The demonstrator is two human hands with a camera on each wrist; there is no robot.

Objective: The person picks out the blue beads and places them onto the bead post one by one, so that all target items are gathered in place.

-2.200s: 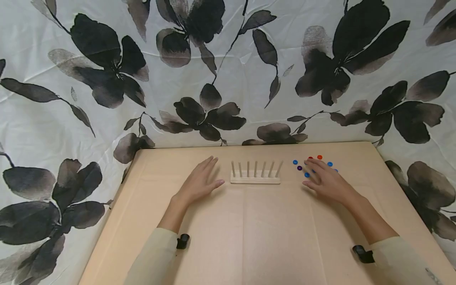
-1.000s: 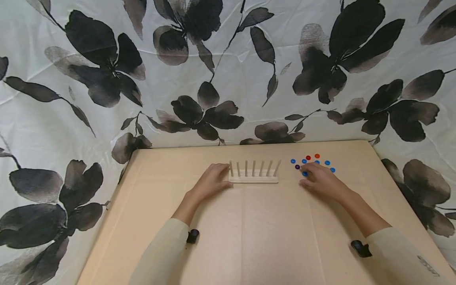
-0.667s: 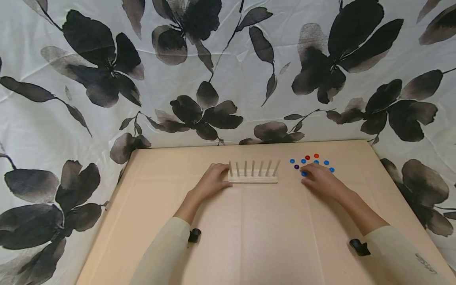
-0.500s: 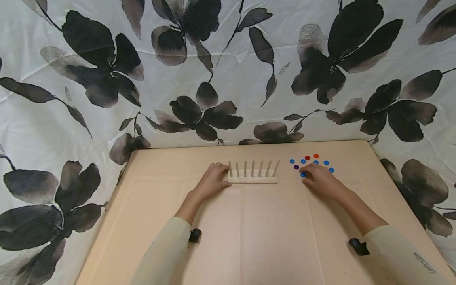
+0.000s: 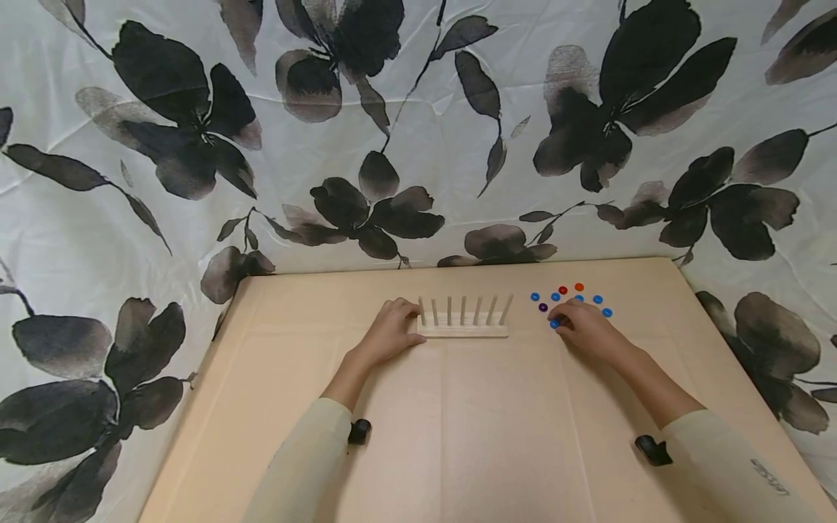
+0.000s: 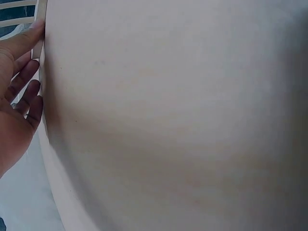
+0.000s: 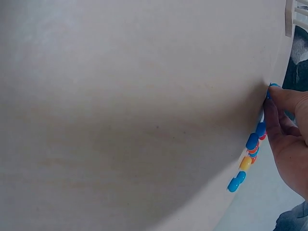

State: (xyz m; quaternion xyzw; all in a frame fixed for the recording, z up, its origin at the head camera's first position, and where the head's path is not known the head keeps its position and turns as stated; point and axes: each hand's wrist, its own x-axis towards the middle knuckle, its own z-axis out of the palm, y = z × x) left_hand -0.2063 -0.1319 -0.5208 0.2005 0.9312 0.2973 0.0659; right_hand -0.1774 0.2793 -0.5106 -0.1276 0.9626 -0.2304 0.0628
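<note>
A pale wooden rack (image 5: 466, 333) with a row of several upright pegs stands near the back middle of the board. At its left end my left hand (image 5: 389, 330) grips the base between thumb and fingers; the left wrist view shows the thumb (image 6: 29, 38) on the rack's edge. To the right, my right hand (image 5: 591, 333) pinches a small blue bead (image 5: 554, 324) between thumb and fingertips. That bead (image 7: 270, 90) also shows at the fingertips in the right wrist view. Around the hand lie blue beads (image 5: 598, 299), red beads (image 5: 563, 290) and a dark purple bead (image 5: 543, 307).
A yellow bead (image 7: 245, 163) among blue ones shows only in the right wrist view; the hand hides it from the head view. The light board (image 5: 510, 428) ends at a white floral cloth (image 5: 418, 138) behind. Both wrists carry small black cameras (image 5: 652, 450).
My left hand has moved right and taken hold of the rack's left end. My right hand has curled in among the beads, pinched a blue one and drawn it slightly nearer.
</note>
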